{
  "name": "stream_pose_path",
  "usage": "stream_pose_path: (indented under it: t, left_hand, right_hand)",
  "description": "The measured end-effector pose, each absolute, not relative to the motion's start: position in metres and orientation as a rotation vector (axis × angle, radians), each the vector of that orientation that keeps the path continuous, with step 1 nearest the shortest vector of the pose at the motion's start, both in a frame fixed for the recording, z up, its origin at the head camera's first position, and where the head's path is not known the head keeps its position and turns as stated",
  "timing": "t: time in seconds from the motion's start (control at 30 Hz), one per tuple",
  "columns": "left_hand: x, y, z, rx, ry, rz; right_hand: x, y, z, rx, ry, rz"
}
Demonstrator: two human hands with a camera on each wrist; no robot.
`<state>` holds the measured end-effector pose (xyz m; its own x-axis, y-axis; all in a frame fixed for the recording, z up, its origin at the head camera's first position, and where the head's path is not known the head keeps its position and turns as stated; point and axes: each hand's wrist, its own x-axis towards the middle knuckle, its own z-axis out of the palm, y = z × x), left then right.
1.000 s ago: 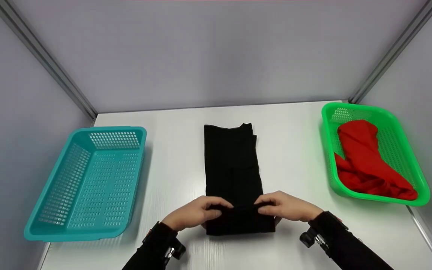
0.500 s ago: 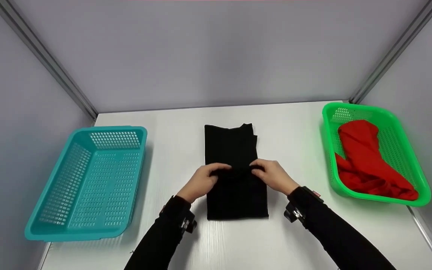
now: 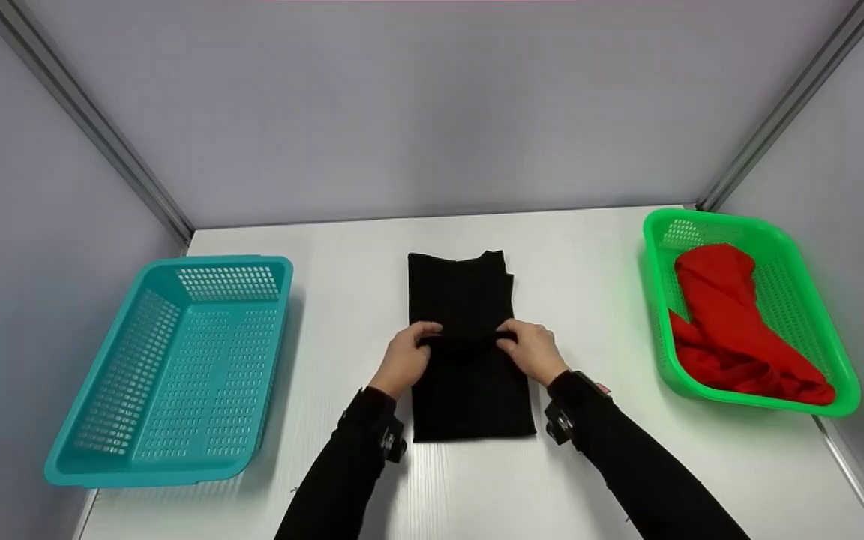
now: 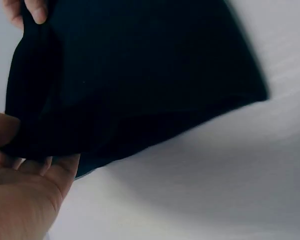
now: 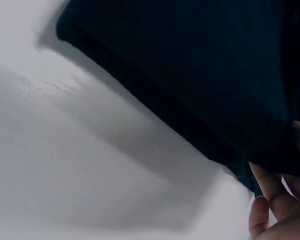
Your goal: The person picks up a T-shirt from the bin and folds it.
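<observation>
A black folded garment (image 3: 469, 397) lies lengthwise in the middle of the white table; its exact kind cannot be told. Its near part is doubled over, and the flap's far edge crosses about the middle of the length. My left hand (image 3: 403, 358) pinches that edge at the left, thumb on top and fingers underneath in the left wrist view. At the right end of the same edge, my right hand (image 3: 533, 351) pinches the cloth between thumb and fingers. In the right wrist view the black cloth (image 5: 189, 65) is slightly raised near the fingertips.
On the left stands a teal perforated basket (image 3: 282, 300) with nothing in it. A green basket (image 3: 653, 300) at the right holds a crumpled red cloth (image 3: 732, 322). Grey panels (image 3: 462, 112) wall in the back and both sides of the table (image 3: 349, 300).
Both hands have moved away from me along the garment, carrying its near part over towards the middle. In the last half second they have barely moved. The baskets stay put.
</observation>
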<state>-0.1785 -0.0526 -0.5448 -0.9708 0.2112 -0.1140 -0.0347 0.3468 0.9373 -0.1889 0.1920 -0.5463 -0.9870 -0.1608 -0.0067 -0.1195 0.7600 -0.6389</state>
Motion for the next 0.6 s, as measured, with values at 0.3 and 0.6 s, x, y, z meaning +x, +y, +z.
stream_pose_path:
  t: [0.3, 0.6]
  left_hand:
    - [-0.177, -0.049, -0.556, -0.109, 2.746, 1.343]
    - [-0.164, -0.051, -0.569, -0.179, 2.936, 0.973]
  right_hand:
    - [-0.188, 0.188, -0.560, -0.193, 3.000, -0.959]
    - [-0.178, 0.198, -0.577, -0.316, 3.203, -0.670]
